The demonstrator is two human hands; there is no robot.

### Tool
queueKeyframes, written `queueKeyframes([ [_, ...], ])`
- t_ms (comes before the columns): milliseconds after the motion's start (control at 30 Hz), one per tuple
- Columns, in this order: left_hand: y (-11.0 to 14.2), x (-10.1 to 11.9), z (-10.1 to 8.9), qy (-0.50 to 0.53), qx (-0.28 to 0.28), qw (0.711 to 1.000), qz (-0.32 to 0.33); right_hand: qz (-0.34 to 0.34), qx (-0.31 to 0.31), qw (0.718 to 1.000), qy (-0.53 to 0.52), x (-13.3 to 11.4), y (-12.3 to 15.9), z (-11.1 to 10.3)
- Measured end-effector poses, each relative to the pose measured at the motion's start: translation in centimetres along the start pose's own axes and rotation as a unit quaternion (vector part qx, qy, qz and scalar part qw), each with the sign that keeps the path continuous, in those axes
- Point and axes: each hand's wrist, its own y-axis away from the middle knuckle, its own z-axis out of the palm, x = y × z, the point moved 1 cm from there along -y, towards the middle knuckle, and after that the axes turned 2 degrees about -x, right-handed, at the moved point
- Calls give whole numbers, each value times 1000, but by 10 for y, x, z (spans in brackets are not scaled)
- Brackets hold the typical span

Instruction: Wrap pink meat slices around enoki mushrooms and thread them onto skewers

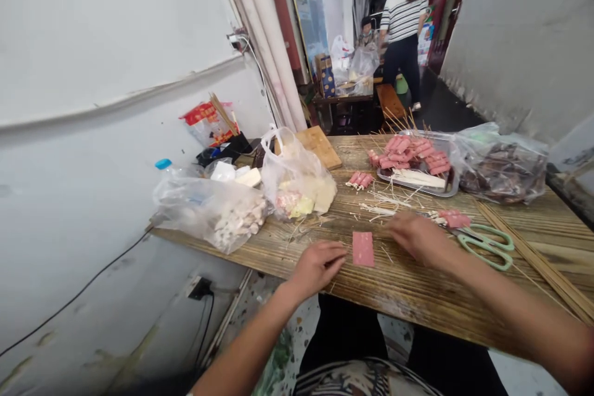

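Observation:
A flat rectangular slice of pink meat [362,249] lies on the wooden table in front of me. Just left of it is my left hand [320,265], its thumb and fingers apart and nothing between them. My right hand [415,238] is over the table to the right of the slice, beside loose enoki mushrooms [383,203]. Its fingertips are blurred, so their grip does not show. Green-handled scissors [487,241] rest right of that hand, with a rolled piece of meat [455,218] by their blades. Further back sit small meat rolls [359,180].
A metal tray [452,189] holds skewered meat rolls and enoki. Bamboo skewers [533,260] lie at the right, below a bag of dark food [503,167]. Plastic bags of food [236,213] and a cutting board [320,145] occupy the left. Two people are in the background.

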Motion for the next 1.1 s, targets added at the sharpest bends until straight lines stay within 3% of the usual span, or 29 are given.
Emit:
queueKeyframes([
  [100, 9, -4, 5, -8, 141, 990, -27, 104, -50, 988, 102, 38, -23, -12],
  [200, 8, -5, 5, -12, 187, 981, -40, 132, -140, 971, 144, 55, -44, -16],
  [300, 9, -8, 3, 0, 212, 974, -73, 124, -172, 966, 150, 54, -52, -10],
  [467, 13, -11, 2, 29, 227, 968, -98, 93, -207, 967, 119, 57, -57, -12],
  [667, 13, -10, 1, 40, 235, 966, -97, 135, -151, 974, 100, 88, -75, -38],
  [900, 12, -11, 2, 54, 223, 969, -93, 142, -133, 979, 66, 93, -78, -19],
  [1033, 12, -11, 3, 64, 222, 968, -92, 169, -109, 978, 58, 94, -70, -22],
  [1100, 12, -12, 3, 68, 223, 968, -95, 179, -130, 971, 96, 95, -66, -24],
])
